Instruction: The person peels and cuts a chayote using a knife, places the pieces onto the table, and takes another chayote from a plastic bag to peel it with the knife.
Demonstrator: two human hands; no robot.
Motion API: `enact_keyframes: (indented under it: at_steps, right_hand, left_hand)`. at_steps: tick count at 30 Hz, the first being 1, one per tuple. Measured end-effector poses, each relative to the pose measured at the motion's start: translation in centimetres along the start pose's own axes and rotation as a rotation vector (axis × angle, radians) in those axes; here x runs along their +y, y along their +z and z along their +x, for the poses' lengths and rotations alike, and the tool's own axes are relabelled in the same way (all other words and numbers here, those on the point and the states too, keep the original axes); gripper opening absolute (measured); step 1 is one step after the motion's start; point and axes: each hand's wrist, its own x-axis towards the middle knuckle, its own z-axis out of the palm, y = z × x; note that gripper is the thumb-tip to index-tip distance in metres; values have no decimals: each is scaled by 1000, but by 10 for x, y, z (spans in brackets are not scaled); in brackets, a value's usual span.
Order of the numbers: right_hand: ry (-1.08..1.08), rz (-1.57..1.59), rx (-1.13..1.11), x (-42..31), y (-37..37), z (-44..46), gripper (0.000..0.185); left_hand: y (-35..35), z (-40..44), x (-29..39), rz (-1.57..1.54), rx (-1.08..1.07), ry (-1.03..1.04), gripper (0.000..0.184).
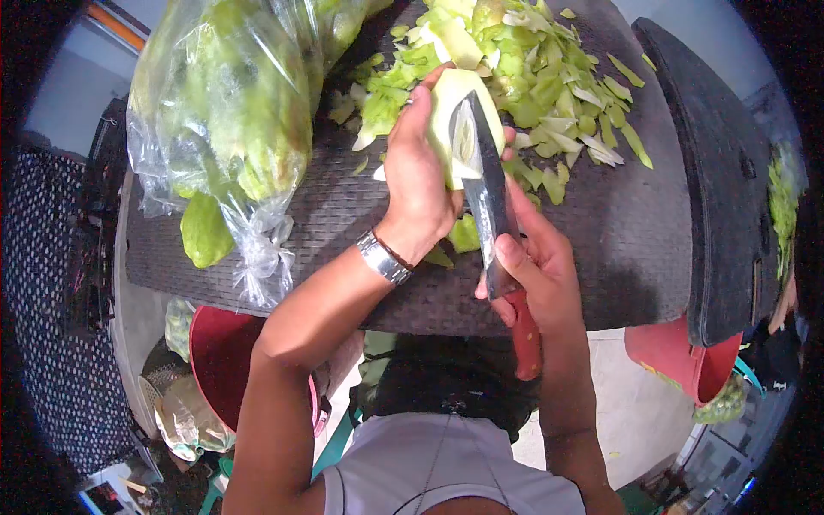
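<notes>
Two hands show in the head view, above a dark woven desk (631,236). A pale, peeled fruit (443,116) sits in the left hand (419,176), held up over the desk, along the palm and fingers, with the far peelings (549,99) beyond it. That hand is partly closed, its fingers curled about the fruit; a silver watch (384,257) circles the wrist. The right hand (542,270), nearer the body and to the right of the fruit, is closed around a knife (489,197), gripping it where blade meets red handle, the thumb against the blade's near end. The blade points away from the body and lies over the fruit's upper face, touching it. Left of the hands stands a clear bag (219,103) of green fruit, with one green piece (206,230) at its near end.
</notes>
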Motion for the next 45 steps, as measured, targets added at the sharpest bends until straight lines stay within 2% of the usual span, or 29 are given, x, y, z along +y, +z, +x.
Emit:
enact_keyframes:
  at_steps: [4,7,9,10,13,16,18,20,22,23,26,30,38,45]
  right_hand:
    - [-14,-15,8,2,3,5,63]
    - [72,79,-5,-1,-7,6,63]
    - [109,259,-58,-9,-18,2,62]
    - [124,350,-83,-15,-22,0,62]
    - [-62,22,199,-33,-23,6,62]
    - [-430,-625,513,-46,-32,33,57]
    - [-651,-1214,462,-62,-54,44,55]
    - [-763,-1409,462,-70,-61,47,54]
    - [-769,-1209,529,-83,-49,46,55]
    - [-671,-1191,504,-86,-45,44,55]
    - [-463,-1033,398,-84,-33,37,55]
    - [-334,-641,251,-36,-19,35,59]
    - [-67,-520,322,-26,6,13,62]
    - [-43,-497,307,-24,10,4,62]
  left_hand:
    - [0,2,1,57,14,-14,50]
    - [-2,3,3,61,55,-40,49]
    - [-2,5,4,75,108,-37,47]
    - [-7,14,1,84,139,43,51]
    - [-13,15,15,69,69,-101,52]
    - [-17,19,21,15,11,-131,50]
    - [-16,18,20,-9,-1,-151,48]
    - [-14,17,21,-25,26,-164,46]
    - [-19,21,18,80,-2,-154,48]
    - [-21,21,17,134,-14,-154,49]
    - [-17,19,21,38,-26,-152,50]
    - [-8,13,25,-73,12,-162,49]
    - [1,9,20,8,104,-86,43]
    - [-3,11,20,73,79,-8,45]
